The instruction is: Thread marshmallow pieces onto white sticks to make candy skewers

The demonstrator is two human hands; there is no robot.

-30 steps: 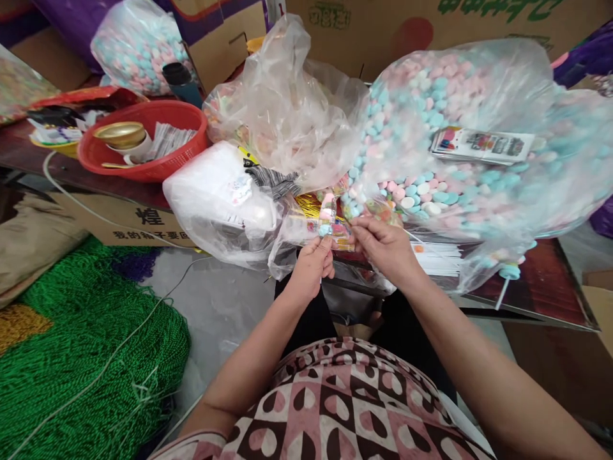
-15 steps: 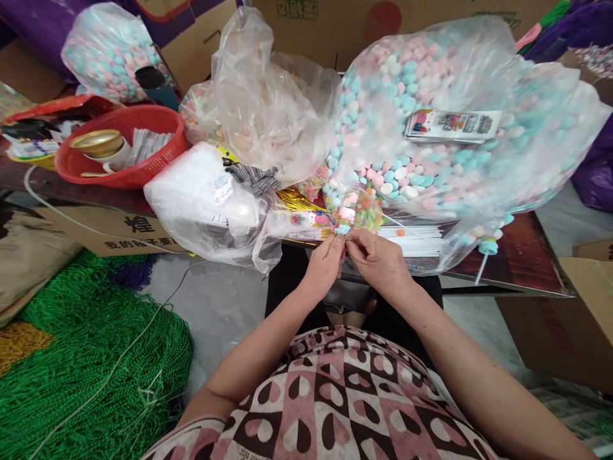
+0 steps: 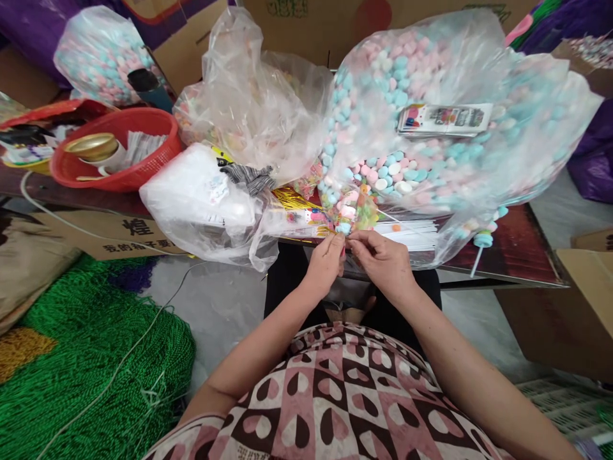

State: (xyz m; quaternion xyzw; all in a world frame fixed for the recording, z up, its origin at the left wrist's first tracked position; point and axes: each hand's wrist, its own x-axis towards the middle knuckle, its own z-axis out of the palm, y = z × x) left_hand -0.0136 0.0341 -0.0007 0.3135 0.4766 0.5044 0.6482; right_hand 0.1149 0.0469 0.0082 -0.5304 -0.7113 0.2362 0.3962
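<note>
At the table's near edge, my left hand [image 3: 326, 260] pinches the gathered lower end of a small clear candy bag [image 3: 348, 206]. Pink and blue marshmallows and colourful gummies show through its film. A bit of something pink or red peeks out by the left fingertips. Right beside it, my right hand [image 3: 383, 257] has thumb and forefinger closed at the bag's lower end; what they grip is hidden. Printed clear wrappers [image 3: 306, 220] and gold twist ties [image 3: 293, 198] lie just left of the bag, white paper sticks [image 3: 409, 235] to its right.
A large clear sack of marshmallows [image 3: 378, 102] fills the table's right side, with a stack of printed cards [image 3: 445, 119] on top. Leftward are a bag of gummies [image 3: 191, 118], a white plastic bag [image 3: 191, 198] and a red basket [image 3: 158, 156]. A marshmallow stick [image 3: 481, 243] overhangs the edge.
The view has shifted slightly. My right fingers have drawn a little apart from the left ones and changed their bend. My left hand keeps its pinch on the candy bag.
</note>
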